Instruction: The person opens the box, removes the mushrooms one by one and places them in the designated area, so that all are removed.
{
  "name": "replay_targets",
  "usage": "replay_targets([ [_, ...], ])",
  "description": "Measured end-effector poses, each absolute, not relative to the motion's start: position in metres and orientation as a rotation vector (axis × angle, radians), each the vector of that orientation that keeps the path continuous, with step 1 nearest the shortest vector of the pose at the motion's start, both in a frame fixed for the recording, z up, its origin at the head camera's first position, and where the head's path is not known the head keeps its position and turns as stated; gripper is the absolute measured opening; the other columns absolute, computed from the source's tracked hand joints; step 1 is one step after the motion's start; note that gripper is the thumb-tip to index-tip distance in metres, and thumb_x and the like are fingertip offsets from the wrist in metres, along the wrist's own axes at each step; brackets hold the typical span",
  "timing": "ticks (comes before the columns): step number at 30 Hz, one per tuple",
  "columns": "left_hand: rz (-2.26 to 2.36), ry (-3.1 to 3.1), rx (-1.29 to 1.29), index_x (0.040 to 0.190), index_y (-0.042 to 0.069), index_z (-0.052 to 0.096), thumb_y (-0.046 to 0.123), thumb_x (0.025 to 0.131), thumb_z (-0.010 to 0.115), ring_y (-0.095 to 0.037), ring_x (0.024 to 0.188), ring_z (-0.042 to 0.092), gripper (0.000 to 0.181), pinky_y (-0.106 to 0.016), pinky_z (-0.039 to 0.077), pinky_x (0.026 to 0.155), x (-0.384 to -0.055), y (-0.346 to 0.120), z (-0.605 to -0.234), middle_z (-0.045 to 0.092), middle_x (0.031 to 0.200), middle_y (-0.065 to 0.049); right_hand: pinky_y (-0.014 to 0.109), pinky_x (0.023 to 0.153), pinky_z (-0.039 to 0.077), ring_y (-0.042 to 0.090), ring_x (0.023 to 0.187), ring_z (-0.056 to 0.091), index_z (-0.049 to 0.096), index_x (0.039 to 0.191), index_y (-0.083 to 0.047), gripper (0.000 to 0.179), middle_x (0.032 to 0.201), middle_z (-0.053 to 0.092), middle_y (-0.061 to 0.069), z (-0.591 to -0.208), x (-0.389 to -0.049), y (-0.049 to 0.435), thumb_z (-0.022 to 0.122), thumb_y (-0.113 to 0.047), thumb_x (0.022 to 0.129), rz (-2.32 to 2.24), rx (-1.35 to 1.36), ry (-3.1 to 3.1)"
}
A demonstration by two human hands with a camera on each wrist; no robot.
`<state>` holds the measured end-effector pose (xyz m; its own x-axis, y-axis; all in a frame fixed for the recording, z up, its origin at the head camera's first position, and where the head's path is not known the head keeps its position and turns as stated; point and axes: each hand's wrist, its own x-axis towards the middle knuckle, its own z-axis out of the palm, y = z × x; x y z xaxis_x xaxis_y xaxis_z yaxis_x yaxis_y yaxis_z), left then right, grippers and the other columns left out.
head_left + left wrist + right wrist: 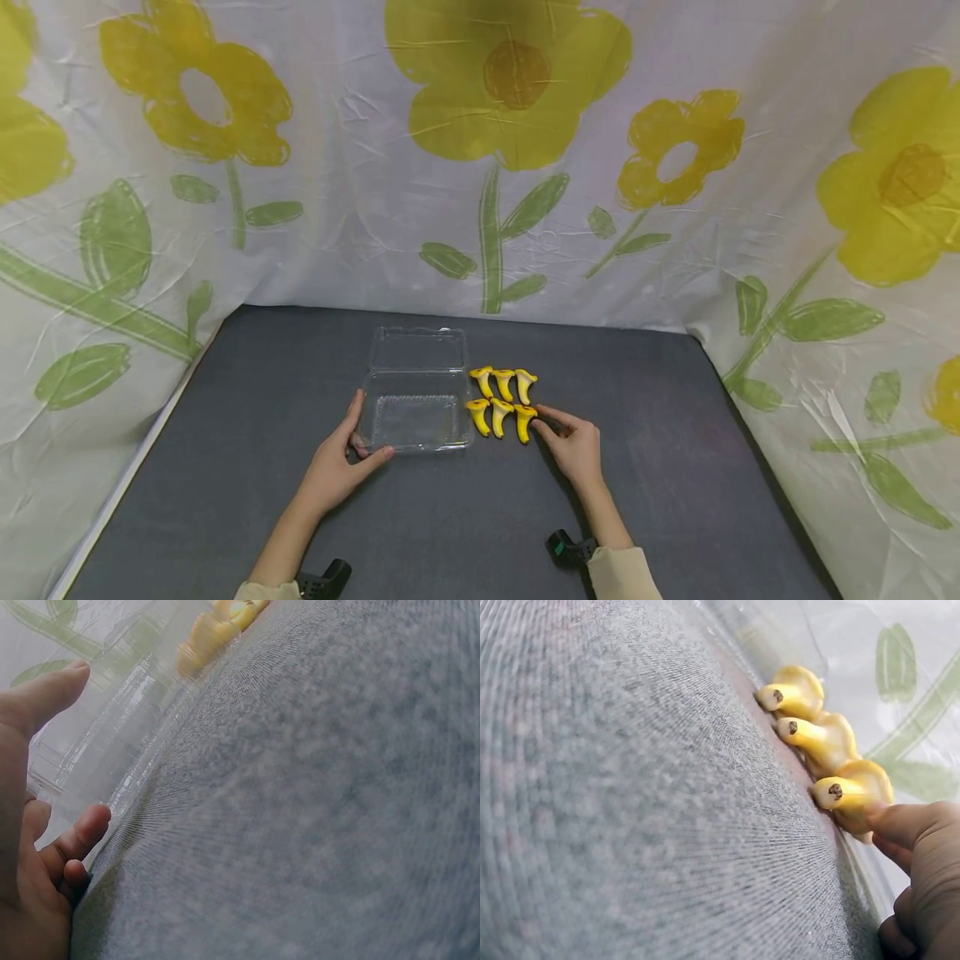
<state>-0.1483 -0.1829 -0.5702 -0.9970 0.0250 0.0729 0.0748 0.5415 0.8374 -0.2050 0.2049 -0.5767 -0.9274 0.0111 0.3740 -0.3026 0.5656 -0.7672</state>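
Observation:
A clear plastic clamshell container (416, 425) lies with its lid (420, 348) folded back. My left hand (335, 471) rests at its front left corner, thumb along the front edge and index finger against the left side. In the left wrist view the thumb (56, 694) looks fairly straight. Right of the container, several yellow mushrooms (500, 414) lie in two rows, stems toward me. My right hand (576, 450) pinches the front row's rightmost mushroom (524, 423) between thumb and index finger. The right wrist view shows that mushroom's dark stem tip (835, 792).
A dark grey table top (465, 525) spreads under everything. White cloth (337, 192) printed with yellow flowers hangs around its back and sides. Black wrist devices (570, 548) are strapped to both forearms.

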Motion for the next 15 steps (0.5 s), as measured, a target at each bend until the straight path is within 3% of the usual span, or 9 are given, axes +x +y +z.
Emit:
replay_targets([
  [6, -1.462, -2.715, -0.094, 0.173, 0.017, 0.013, 0.040, 0.093, 0.084, -0.010, 0.076, 0.050, 0.109, -0.032, 0.043, 0.077, -0.1499, -0.1827, -0.5728, 0.056, 0.085, 0.002, 0.015, 0.039, 0.018, -0.012, 0.039, 0.015, 0.084, 0.113, -0.007, 0.024, 0.044, 0.031, -0.016, -0.5789, -0.2036, 0.2071, 0.087, -0.013, 0.090, 1.310, 0.264, -2.420],
  [10, -1.460, -2.705, -0.099, 0.173, 0.018, 0.012, 0.038, 0.095, 0.083, -0.010, 0.075, 0.051, 0.107, -0.033, 0.043, 0.076, -0.1532, -0.1826, -0.5737, 0.058, 0.086, -0.002, 0.017, 0.037, 0.018, -0.009, 0.037, 0.016, 0.084, 0.114, -0.008, 0.023, 0.041, 0.035, -0.007, -0.5790, -0.2047, 0.2087, 0.085, -0.014, 0.092, 1.363, 0.251, -2.404],
  [13, -1.486, -2.663, -0.127, 0.173, 0.016, 0.009, 0.034, 0.095, 0.083, -0.008, 0.075, 0.052, 0.109, -0.029, 0.041, 0.073, -0.1558, -0.1832, -0.5746, 0.068, 0.126, -0.014, 0.018, 0.039, 0.024, -0.007, 0.038, 0.024, 0.084, 0.115, -0.009, 0.022, 0.055, 0.063, 0.002, -0.5786, -0.2070, 0.2100, 0.083, -0.016, 0.094, 1.420, 0.201, -2.400],
  [15, -1.503, -2.637, -0.149, 0.173, 0.012, 0.005, 0.032, 0.097, 0.081, -0.005, 0.075, 0.052, 0.109, -0.026, 0.040, 0.074, -0.1560, -0.1845, -0.5751, 0.050, 0.159, -0.019, 0.016, 0.045, 0.034, -0.011, 0.047, 0.042, 0.083, 0.116, -0.009, 0.022, 0.078, 0.078, 0.006, -0.5780, -0.2085, 0.2110, 0.081, -0.018, 0.096, 1.451, 0.154, -2.390],
])
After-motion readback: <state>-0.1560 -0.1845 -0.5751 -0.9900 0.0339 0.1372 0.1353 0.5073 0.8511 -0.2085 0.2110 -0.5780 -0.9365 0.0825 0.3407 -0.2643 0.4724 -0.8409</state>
